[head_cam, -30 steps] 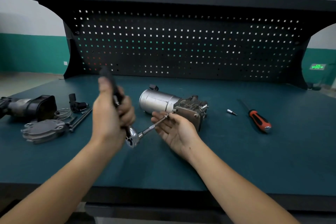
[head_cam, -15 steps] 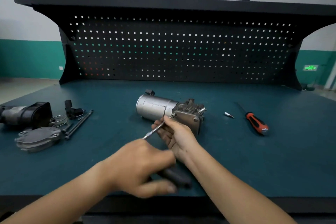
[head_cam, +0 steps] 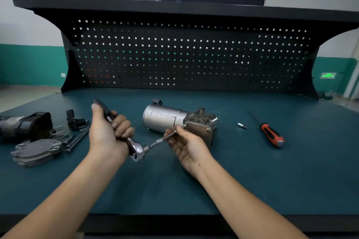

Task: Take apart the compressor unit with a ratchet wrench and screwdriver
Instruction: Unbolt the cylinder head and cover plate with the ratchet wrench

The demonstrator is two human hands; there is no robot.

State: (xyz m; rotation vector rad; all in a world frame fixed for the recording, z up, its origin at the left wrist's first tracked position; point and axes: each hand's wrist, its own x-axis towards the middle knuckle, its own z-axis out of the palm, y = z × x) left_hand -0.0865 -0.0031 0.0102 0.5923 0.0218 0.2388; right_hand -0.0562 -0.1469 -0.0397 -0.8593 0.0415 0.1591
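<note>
The compressor unit (head_cam: pixel 165 119), a silver cylinder with a grey metal head, lies on its side mid-bench. My left hand (head_cam: pixel 108 132) grips the black handle of the ratchet wrench (head_cam: pixel 137 150), handle pointing up and away. The wrench's long extension bar (head_cam: pixel 161 139) runs up-right to a bolt on the compressor's head plate. My right hand (head_cam: pixel 186 145) pinches the far end of that bar near the bolt, palm up. A red-and-black screwdriver (head_cam: pixel 271 135) lies to the right on the bench.
A small silver bit (head_cam: pixel 242 125) lies left of the screwdriver. At the left are removed parts: a grey cover plate (head_cam: pixel 37 151), a black housing (head_cam: pixel 25 125), wire rings (head_cam: pixel 60 131), long bolts (head_cam: pixel 78 138) and a black connector (head_cam: pixel 72 119). A black pegboard (head_cam: pixel 184 54) backs the bench.
My left hand swung the wrench handle down toward me, then back up to the left. My right hand stayed on the extension bar at the bolt.
</note>
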